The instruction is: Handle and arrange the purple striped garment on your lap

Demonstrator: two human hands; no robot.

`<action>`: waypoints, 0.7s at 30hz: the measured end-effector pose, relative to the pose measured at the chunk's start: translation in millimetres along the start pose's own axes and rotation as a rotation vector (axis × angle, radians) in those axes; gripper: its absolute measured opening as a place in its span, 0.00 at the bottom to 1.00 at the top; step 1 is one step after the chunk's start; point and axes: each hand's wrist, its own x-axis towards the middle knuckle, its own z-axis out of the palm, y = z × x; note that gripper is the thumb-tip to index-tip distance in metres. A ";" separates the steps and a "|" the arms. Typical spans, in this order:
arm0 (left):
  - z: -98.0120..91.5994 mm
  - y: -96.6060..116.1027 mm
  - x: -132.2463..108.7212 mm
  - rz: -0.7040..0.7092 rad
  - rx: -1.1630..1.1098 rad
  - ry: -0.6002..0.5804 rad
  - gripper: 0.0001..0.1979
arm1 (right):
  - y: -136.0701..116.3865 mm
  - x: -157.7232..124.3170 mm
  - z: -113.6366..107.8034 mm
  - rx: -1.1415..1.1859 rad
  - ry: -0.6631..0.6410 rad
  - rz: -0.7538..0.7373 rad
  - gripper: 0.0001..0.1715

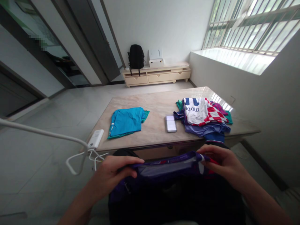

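1. Pinching opposite ends of the purple garment (171, 167) at six o'clock, the left hand's (117, 167) and right hand's (217, 161) fingers probably keep it spread.
2. Blue clothing (127, 121), nine o'clock, and stacked shirts (197, 114), three o'clock, seem deliberately separated on the tabletop (154, 100).

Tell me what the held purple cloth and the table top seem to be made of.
Purple cloth: probably thin synthetic fabric, slightly glossy, judging by its soft folds and apparent sheen.
Table top: seemingly polished stone, perhaps marble, or an imitation; it shows streaky veining and bright reflections.
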 end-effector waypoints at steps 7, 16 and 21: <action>-3.7 -5.3 -5.1 -0.059 0.048 -0.069 0.19 | 2.0 2.2 -12.7 -0.135 -0.117 -0.194 0.10; -5.5 -1.1 -0.3 0.241 0.142 -0.164 0.15 | 3.0 -2.2 -16.6 0.021 -0.163 -0.425 0.02; 20.5 4.4 10.5 0.347 0.478 0.207 0.11 | -6.5 2.8 -7.3 0.131 -0.310 -0.488 0.03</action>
